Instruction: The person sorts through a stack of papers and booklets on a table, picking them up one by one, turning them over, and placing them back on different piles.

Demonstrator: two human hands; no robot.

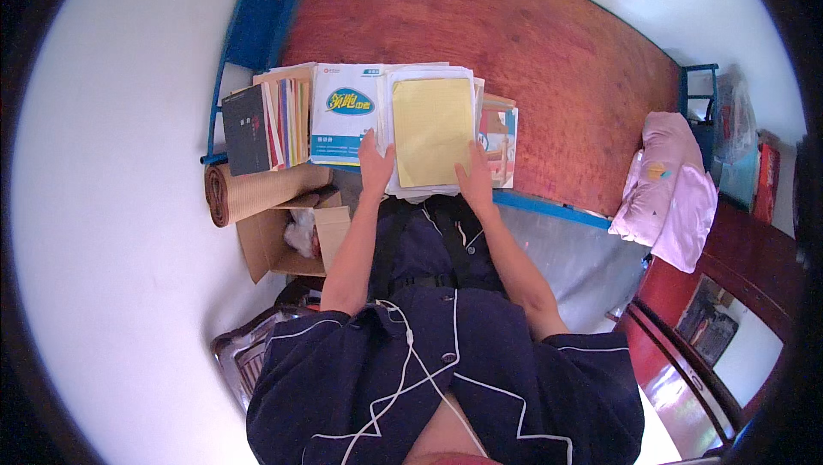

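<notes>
A stack of papers lies before me at the near edge of the red wooden board, its lower end over the rim. On top is a yellow ruled sheet or pad. My left hand is against the stack's left side, thumb along the paper's edge and fingers over a white and blue workbook. My right hand grips the right side, its thumb on the yellow sheet. Left of the workbook, a row of books leans behind a dark-covered book. Another printed booklet shows partly to the right.
The red board rests on a blue metal bed frame. A rolled mat lies above an open cardboard box at left. Pink bedding is at right, near a dark red cabinet. White walls stand close by.
</notes>
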